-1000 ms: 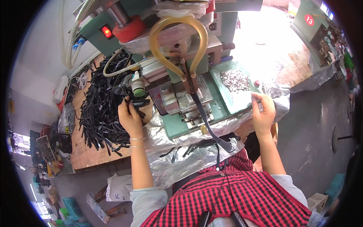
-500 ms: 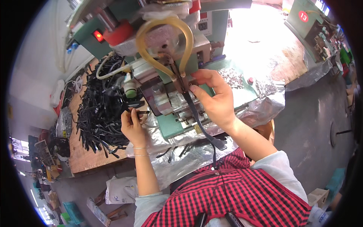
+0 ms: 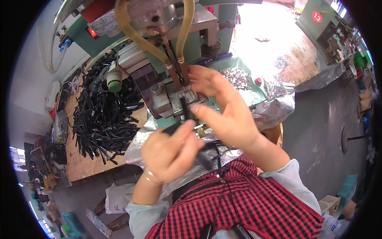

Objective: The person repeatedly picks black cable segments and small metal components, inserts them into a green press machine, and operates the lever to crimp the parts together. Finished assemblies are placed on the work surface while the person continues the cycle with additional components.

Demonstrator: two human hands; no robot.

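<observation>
Since the earlier frame both hands have come together in front of the green press machine (image 3: 223,36). The left hand (image 3: 169,153) is curled around a black strap piece (image 3: 175,128), fingers closed on it. The right hand (image 3: 223,107) pinches the strap's upper end at the metal die block (image 3: 181,97), thumb and forefinger nearly shut. A pile of black straps (image 3: 103,115) lies on the wooden bench (image 3: 85,169) to the left.

Left hand (image 3: 169,153) grips a black strap (image 3: 187,119); right hand (image 3: 223,111) touches it.
</observation>
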